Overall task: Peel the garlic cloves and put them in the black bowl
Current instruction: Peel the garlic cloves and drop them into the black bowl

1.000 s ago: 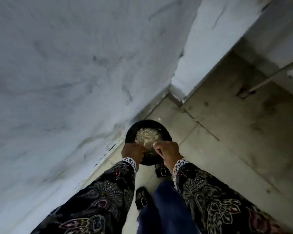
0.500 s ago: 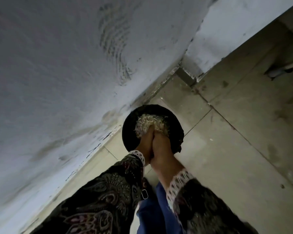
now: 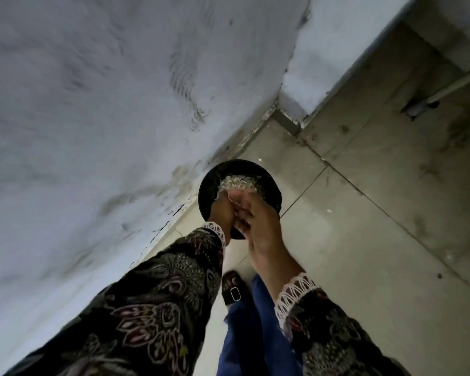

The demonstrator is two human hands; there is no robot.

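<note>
A scuffed, grey-white plastered wall (image 3: 98,109) fills the view left of the tiled floor (image 3: 377,226). The large beige tiles, stained and dimly lit, meet the wall at a projecting corner (image 3: 291,123). Beyond that corner a pale pipe (image 3: 456,85) runs just above the floor.

The bowl (image 3: 209,185) is black, holding a pale straw-white heap of garlic skins (image 3: 238,181). Both sleeves (image 3: 158,299) are black with a maroon-and-cream floral paisley print and white lace cuffs (image 3: 293,293). At six o'clock hang blue trousers (image 3: 244,335) beside a black sandal (image 3: 231,290) with a silver buckle, over grey-beige floor tiles (image 3: 364,240) and a whitish-grey wall (image 3: 92,104).
</note>
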